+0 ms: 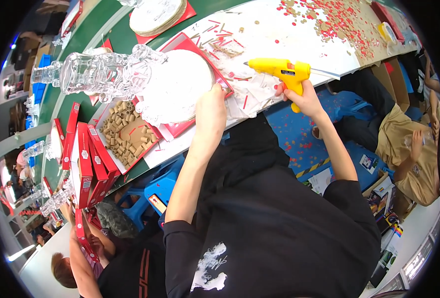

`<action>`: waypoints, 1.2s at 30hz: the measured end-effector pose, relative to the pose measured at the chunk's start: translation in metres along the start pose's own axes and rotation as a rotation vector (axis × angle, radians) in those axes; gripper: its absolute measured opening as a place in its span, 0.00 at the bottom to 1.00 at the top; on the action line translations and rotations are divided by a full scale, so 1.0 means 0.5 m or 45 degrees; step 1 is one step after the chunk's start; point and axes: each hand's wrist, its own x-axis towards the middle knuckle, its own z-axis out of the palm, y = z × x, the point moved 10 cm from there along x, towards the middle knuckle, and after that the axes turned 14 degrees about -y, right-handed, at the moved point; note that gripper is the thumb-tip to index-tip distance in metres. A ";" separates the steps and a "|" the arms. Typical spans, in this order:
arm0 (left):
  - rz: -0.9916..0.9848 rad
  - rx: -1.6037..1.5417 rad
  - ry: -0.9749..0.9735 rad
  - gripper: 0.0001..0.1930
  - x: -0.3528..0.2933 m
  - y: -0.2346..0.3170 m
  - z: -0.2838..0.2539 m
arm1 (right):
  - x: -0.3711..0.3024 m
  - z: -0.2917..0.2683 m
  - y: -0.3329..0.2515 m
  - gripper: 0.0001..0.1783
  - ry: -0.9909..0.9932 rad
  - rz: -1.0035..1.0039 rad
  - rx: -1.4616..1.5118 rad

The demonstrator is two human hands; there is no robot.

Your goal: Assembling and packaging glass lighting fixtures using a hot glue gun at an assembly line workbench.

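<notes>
My left hand [212, 108] is closed on the near right edge of a white round board [185, 82] with a brown rim. A clear, ridged, bottle-like piece [103, 73] extends leftward from over that board; how the two join is hard to make out. Beneath the board shows a red box tray [226, 84]. In my right hand [307, 99] is a yellow glue gun [279, 67], gripped by its handle. Its dark nozzle points left over the white table, and a pale glue stick [325, 74] sticks out at its back.
Left of me stands a red-edged box [130, 139] of short cardboard tubes, beside several red boxes [84, 164]. Red and tan scraps [220, 42] and small discs [329, 25] litter the table. Another white round board [156, 16] lies farther off. Co-workers sit on both sides.
</notes>
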 end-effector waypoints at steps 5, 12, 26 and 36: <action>0.083 0.020 0.043 0.07 -0.001 0.008 0.002 | 0.044 -0.007 0.004 0.14 0.004 0.009 0.022; -0.064 0.008 -0.023 0.06 0.010 -0.002 0.025 | 0.089 -0.027 0.009 0.14 0.037 -0.024 -0.081; 0.052 -0.003 -0.033 0.06 0.001 0.007 0.030 | 0.099 -0.187 -0.111 0.20 0.477 0.286 -1.452; 0.320 -0.655 0.233 0.11 -0.179 0.022 -0.059 | 0.319 0.437 -0.513 0.28 -0.159 -0.801 -0.787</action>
